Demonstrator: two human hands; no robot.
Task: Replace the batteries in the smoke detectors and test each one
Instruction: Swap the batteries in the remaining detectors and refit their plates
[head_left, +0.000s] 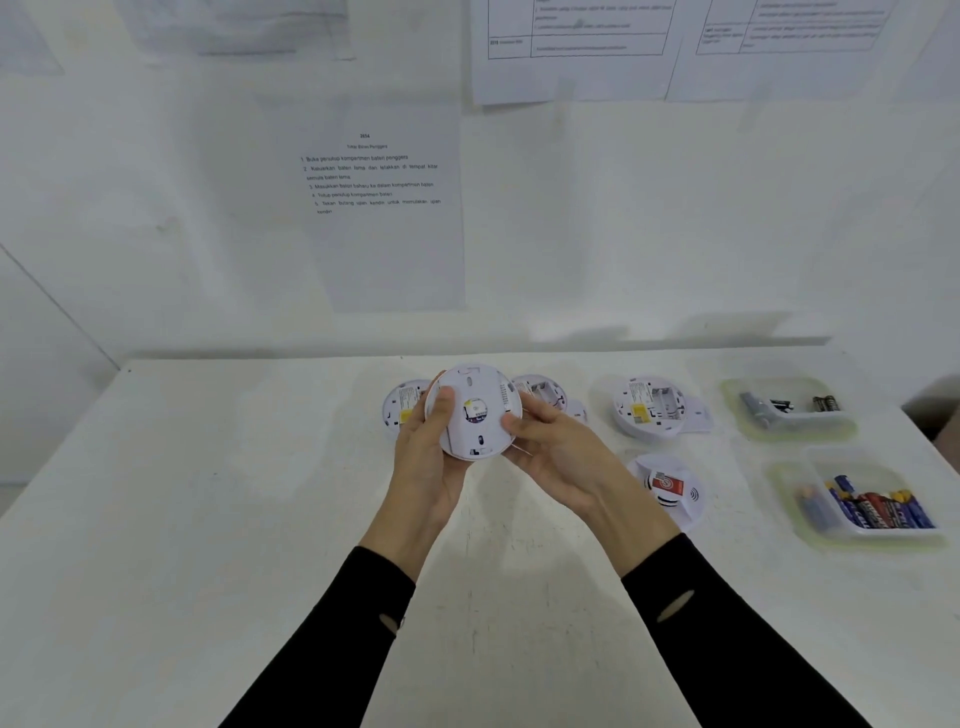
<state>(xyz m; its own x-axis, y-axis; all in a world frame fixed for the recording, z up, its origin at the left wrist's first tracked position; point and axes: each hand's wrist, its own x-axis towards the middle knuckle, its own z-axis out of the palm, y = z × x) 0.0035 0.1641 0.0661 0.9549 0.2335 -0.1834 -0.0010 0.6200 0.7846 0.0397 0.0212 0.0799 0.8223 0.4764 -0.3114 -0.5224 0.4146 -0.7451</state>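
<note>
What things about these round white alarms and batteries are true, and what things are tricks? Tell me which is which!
1. The left hand and right hand hold one smoke detector above the table. True.
2. The held one shows a red sticker. False: it shows its back; the red-stickered detector lies on the table.
3. Batteries sit in both the far tray and the near tray. True.
4. Every detector on the table is closed up. False: the open detector has its battery bay uncovered.
</note>
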